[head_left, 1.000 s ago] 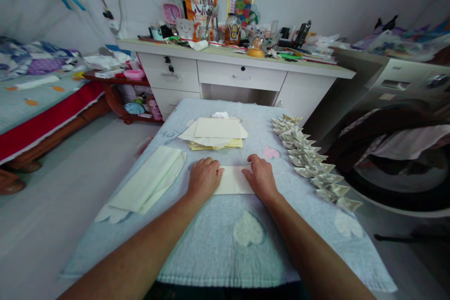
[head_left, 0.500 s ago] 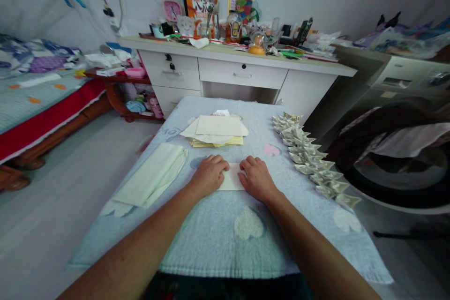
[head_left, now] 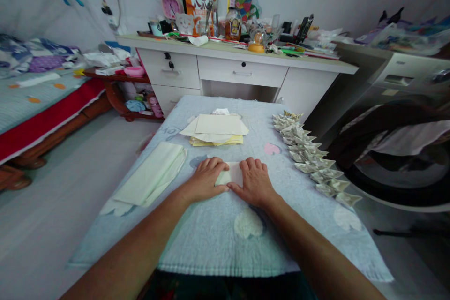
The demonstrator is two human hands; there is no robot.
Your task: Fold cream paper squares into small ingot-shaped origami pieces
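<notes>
A small pale sheet of paper point(head_left: 230, 174) lies on the cloth-covered table point(head_left: 211, 239) between my two hands. My left hand point(head_left: 207, 177) grips its left end, fingers over the far side and thumb along the near edge. Over the right end, my right hand point(head_left: 256, 179) holds the paper the same way, its thumb reaching inward. The two thumb tips nearly meet at the near edge. My palms and fingers hide both ends of the sheet, so any crease there cannot be seen.
A stack of cream and yellow paper point(head_left: 221, 125) lies beyond my hands. Folded pale green sheets point(head_left: 153, 176) are at the left. Several folded paper shapes point(head_left: 305, 150) line the right side. A cluttered white desk point(head_left: 242, 72) stands behind, a washing machine point(head_left: 397, 79) at right.
Both thumbs have moved inward and toward me, to the paper's near edge. My hands now lie flatter, and less of the sheet shows at its near side.
</notes>
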